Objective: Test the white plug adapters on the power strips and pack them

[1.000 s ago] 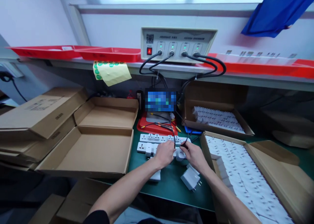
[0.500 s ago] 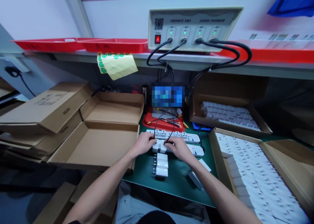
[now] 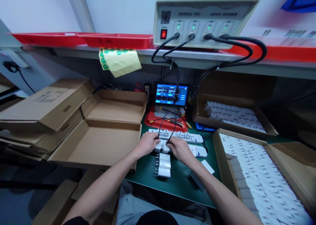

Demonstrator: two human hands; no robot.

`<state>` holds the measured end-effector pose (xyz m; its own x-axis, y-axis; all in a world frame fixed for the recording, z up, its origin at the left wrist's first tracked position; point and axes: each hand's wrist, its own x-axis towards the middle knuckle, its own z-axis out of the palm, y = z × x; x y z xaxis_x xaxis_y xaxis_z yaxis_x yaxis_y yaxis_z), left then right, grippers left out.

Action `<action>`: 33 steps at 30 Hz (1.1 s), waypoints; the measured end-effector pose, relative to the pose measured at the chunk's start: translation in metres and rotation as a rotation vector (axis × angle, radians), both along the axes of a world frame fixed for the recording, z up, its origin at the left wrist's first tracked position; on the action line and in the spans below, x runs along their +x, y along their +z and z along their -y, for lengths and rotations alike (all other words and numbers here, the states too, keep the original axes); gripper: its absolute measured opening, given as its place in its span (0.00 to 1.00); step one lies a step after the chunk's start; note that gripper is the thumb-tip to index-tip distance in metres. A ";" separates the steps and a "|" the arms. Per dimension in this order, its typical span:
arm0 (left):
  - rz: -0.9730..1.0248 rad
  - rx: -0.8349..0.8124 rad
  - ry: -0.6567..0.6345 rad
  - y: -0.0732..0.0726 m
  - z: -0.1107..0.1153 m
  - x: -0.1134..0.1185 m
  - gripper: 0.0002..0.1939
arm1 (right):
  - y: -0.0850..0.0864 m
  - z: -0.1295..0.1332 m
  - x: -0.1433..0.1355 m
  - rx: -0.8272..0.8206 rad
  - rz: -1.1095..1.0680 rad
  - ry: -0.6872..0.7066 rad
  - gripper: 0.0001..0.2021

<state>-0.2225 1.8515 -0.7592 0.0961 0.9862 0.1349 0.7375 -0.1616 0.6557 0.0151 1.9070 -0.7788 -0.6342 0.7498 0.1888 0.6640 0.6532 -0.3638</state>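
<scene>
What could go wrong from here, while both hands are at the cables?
The black cables at the left hand and right hand run close together, so they might tangle. The hands hide the cable ends, so a loose fit could go unnoticed. White adapters lie between the forearms, so an arm might knock them.

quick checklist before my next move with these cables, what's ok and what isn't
1. Red rocker power switch lit: ok.
2. Small green indicator lights lit: ok.
3. Rectangular blue screen lit: ok; text illegible.
4. Left hand and right hand at thin black cables: ok.
5. Cable ends seated in white block-shaped adapters: cannot tell, hands hide them.
6. White plastic charger beside right forearm fully visible: not ok, partly covered.
</scene>
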 end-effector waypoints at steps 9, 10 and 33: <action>-0.135 0.048 -0.058 -0.006 0.005 0.006 0.06 | -0.005 -0.005 0.004 -0.017 -0.002 0.019 0.07; -0.122 0.058 -0.059 -0.008 0.006 0.007 0.07 | -0.007 -0.004 0.004 -0.002 0.006 0.023 0.07; -0.367 0.138 -0.261 -0.017 -0.002 0.132 0.40 | 0.010 -0.010 0.101 -0.109 0.266 -0.027 0.44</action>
